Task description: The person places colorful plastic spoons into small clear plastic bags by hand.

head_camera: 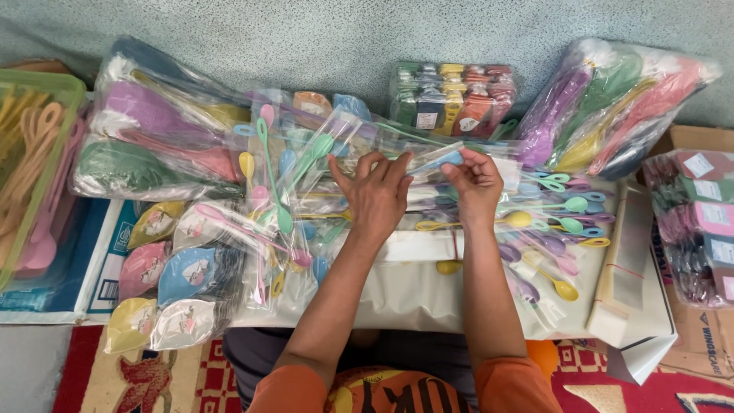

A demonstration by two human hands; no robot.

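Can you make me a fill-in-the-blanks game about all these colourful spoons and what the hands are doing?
1. The left hand and the right hand both hold a clear plastic ____.
2. The loose spoon lying nearest the person, right of the right arm, is ____.
3. The basket at the far left has a ____ rim.
4. The person's sleeves are ____.

Missing words: bag; yellow; green; orange

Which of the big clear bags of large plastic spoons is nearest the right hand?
The bag at upper right, holding purple, green, yellow and pink spoons. It lies beside the right hand; the other big bag lies beyond the left hand.
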